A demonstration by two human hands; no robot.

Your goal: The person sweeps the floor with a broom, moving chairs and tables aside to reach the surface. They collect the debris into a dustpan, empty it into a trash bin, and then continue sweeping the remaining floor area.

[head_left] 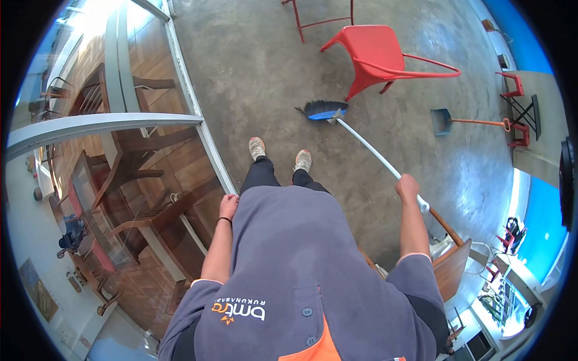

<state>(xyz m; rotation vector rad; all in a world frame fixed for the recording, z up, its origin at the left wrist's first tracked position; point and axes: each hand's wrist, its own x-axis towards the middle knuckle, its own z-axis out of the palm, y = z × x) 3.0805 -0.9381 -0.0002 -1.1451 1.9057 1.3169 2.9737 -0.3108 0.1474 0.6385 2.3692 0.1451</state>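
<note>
My right hand (407, 186) is closed around the white handle of a broom (370, 149). The broom slants away from me, and its blue head with dark bristles (323, 111) lies on the floor near a red metal chair (373, 54). At my left side, beside the white metal frame (215, 153) of a glass partition, my left hand (229, 206) is closed with its fingers curled. What it may hold is hidden. A dark band circles that wrist.
A long-handled dustpan (442, 122) is on the right. Wooden chairs (159, 237) show through the glass at left. A wooden table or chair part (451, 271) stands close by my right elbow. Red stools (513, 84) are by the far-right wall. Grey concrete floor (259, 72) stretches ahead.
</note>
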